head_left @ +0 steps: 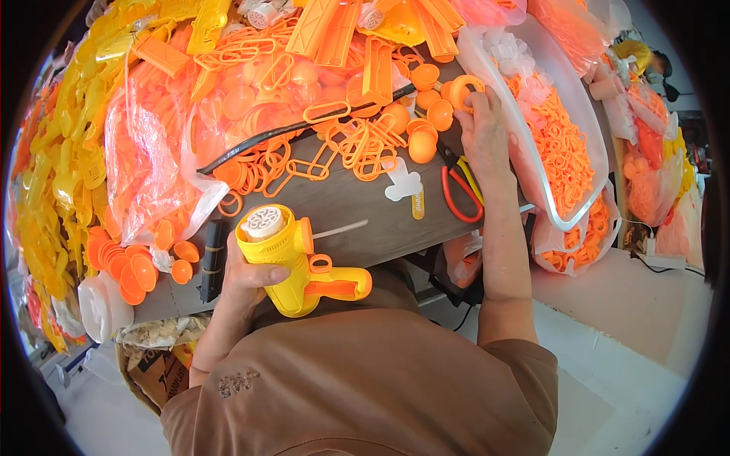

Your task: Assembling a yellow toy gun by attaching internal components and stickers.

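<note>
Head view: a yellow-and-orange plastic gun-shaped toy in the left hand, an orange plastic ring in the right hand.
The left fingers wrap the toy's barrel at the near edge of the grey table; the right fingers pinch the ring beside a long translucent white plastic tub. Dark lettering marks the brown cardboard box below; small dark characters mark a yellow strip.

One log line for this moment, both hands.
Left hand: holding yellow gun-shaped toy | Right hand: touching orange ring | Nearby right: translucent bin, small orange parts inside
</note>
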Tool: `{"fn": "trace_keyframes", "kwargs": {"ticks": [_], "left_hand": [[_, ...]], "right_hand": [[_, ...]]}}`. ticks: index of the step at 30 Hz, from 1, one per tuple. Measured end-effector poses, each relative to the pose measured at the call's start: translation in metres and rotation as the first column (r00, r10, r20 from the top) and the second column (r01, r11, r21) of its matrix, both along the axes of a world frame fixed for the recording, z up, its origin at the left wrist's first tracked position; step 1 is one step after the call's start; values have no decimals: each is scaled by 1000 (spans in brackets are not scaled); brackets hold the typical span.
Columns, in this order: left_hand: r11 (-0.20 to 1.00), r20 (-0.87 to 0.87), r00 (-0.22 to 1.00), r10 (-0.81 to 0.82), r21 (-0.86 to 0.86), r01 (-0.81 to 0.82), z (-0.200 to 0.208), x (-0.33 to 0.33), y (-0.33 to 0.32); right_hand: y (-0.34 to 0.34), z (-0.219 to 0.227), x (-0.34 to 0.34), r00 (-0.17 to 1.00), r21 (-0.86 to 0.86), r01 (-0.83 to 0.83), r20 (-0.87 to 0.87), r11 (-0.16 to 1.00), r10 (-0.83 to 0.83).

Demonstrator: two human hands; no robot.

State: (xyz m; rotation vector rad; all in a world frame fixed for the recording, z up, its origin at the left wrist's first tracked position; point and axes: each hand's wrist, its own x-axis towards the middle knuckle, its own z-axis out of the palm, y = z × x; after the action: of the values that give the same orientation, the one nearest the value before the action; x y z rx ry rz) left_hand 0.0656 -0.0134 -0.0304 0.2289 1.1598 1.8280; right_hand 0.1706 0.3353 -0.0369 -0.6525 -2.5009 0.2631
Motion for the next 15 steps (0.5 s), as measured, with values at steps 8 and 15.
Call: {"fn": "trace_keyframes", "kwargs": {"ticks": [8,15], "left_hand": [[975,41,975,-219,-16,220,23,-4,23],[936,-34,936,-351,-33,350,37,-1,38]], "right_hand": [[-70,59,4,845,-244,-535,-169,809,508],[-107,58,-10,491,-567,-777,-276,273,826]]}}
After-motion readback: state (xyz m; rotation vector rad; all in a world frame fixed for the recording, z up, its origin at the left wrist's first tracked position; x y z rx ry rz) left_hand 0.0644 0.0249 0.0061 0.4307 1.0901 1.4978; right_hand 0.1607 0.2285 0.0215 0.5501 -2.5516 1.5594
